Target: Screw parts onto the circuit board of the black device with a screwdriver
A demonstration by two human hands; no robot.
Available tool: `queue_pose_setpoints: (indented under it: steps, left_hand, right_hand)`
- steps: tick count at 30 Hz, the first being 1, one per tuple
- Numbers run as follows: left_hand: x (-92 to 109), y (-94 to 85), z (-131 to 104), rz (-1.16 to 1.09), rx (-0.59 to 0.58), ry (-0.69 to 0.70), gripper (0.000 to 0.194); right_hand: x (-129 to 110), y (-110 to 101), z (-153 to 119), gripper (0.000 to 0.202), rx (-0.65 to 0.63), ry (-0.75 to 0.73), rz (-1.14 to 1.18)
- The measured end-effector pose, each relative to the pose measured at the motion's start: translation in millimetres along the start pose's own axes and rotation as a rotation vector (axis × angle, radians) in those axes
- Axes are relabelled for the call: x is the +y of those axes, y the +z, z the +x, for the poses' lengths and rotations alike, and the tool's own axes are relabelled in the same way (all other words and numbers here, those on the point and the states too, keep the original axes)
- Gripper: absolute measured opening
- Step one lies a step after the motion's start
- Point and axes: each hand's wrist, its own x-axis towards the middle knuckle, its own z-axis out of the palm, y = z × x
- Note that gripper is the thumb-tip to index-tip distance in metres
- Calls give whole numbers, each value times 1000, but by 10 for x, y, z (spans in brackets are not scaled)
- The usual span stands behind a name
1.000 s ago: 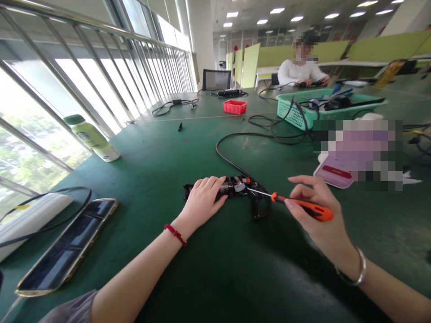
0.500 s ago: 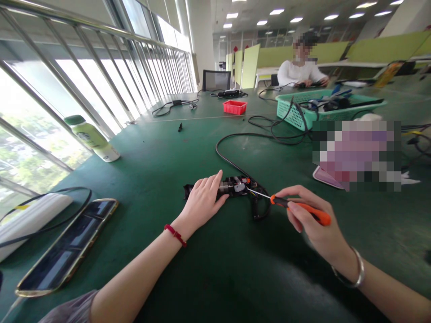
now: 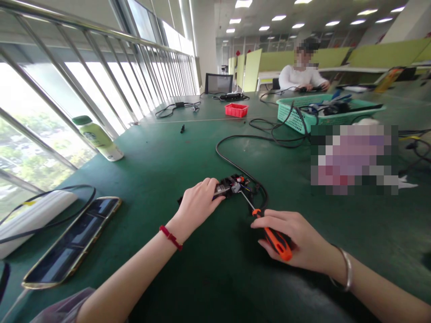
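On the green table lies a black device (image 3: 232,185) with its inner parts exposed and a black cable running off it. My left hand (image 3: 199,202), a red band at its wrist, is closed over the left part of the device. An orange and black screwdriver (image 3: 276,242) is held in my right hand (image 3: 296,237), its handle between thumb and fingers. The screwdriver's tip reaches the exposed parts near the middle of the device; the exact contact point is too small to tell.
A green basket (image 3: 292,117) of tools and a red tray (image 3: 236,110) stand farther back. A phone (image 3: 74,242) and a bottle (image 3: 101,141) are at the left. A blurred pinkish object (image 3: 357,157) lies right. A person (image 3: 299,76) sits across the table.
My right hand and the screwdriver have moved left and nearer to me, with the handle now pointing more towards me. The device has turned, and my left hand has shifted slightly towards me.
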Motion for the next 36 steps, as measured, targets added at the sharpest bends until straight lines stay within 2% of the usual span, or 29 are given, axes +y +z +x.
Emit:
queue_pose_setpoints:
  steps: [4, 8, 12, 14, 17, 21, 26, 32, 36]
  left_hand:
    - [-190, -75, -52, 44, -3, -140, 27]
    - [-580, -116, -127, 117, 68, -342, 32]
    - [-959, -217, -258, 184, 92, -582, 38]
    - [-1097, -287, -333, 206, 105, -689, 43]
    - [-1246, -360, -421, 257, 156, -777, 47]
    - [-1339, -325, -461, 372, 248, -732, 36]
    - [-1331, -216, -432, 465, 259, -670, 25]
    - [-1318, -240, -447, 497, 281, -637, 29]
    - [-1260, -260, -449, 542, 377, -638, 30]
  right_hand:
    - [-1, 5, 7, 21, -24, 12, 44]
    - [-13, 7, 5, 21, -65, 26, 53]
    - [-15, -1, 1, 21, -47, 39, 70]
    - [-14, -2, 3, 21, -43, 42, 66]
    - [-15, 0, 6, 20, -42, 28, 50]
    - [-15, 4, -8, 19, -33, 14, 48]
    - [-7, 10, -27, 20, -38, 30, 49]
    - [-10, 9, -5, 21, -23, 31, 50]
    - [-7, 5, 6, 20, 46, 33, 43]
